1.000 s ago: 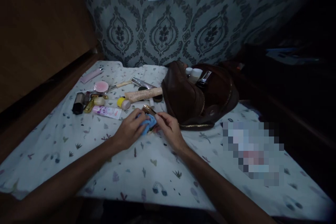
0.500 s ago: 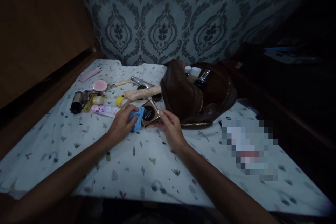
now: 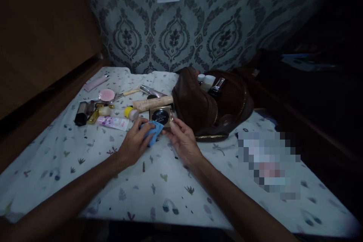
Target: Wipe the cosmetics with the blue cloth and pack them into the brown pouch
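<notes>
My right hand grips a square gold compact with a dark round label by its right edge. A bunched blue cloth is in my left hand, its fingers closed around it and pressed against the compact's lower left side. Just beyond the compact lies a beige tube. Left of it rests a small yellow-capped bottle, and a white and purple tube is near my left wrist.
An open brown bag holding white-capped containers stands right of the compact. Leftward lie a pink round item, a brush, a dark bottle and a pink tube. A blurred-out item lies at right.
The compact has turned from a slant to nearly level. My left hand and the cloth have shifted slightly toward its lower edge.
</notes>
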A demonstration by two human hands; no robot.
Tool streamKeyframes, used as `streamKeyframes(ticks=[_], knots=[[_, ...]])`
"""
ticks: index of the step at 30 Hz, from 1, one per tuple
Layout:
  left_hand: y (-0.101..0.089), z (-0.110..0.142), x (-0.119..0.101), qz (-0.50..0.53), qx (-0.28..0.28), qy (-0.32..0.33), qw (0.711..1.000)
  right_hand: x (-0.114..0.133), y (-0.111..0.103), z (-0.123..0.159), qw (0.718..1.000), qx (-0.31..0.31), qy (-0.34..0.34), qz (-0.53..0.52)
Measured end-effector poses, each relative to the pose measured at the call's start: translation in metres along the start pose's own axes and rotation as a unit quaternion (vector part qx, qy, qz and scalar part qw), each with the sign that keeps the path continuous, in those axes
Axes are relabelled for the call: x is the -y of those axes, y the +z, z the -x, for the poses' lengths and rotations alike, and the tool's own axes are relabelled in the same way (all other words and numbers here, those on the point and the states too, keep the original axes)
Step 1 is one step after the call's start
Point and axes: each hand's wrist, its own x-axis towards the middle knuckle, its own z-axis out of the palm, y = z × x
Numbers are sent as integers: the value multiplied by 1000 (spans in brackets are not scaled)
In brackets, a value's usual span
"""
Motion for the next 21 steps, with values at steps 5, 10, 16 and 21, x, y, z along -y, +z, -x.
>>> streamKeyframes(ticks=[5,10,16,21], knots=[[-11,-9,12,120,-67,-118,983,8,4,5,997,55,55,20],[-16,-14,21,229,-65,-205,949,11,6,11,990,102,72,66],[-20,-20,16,321,-54,-275,905,14,4,15,979,129,49,152],[-19,-23,14,391,-25,-311,866,12,4,11,990,93,40,103]])
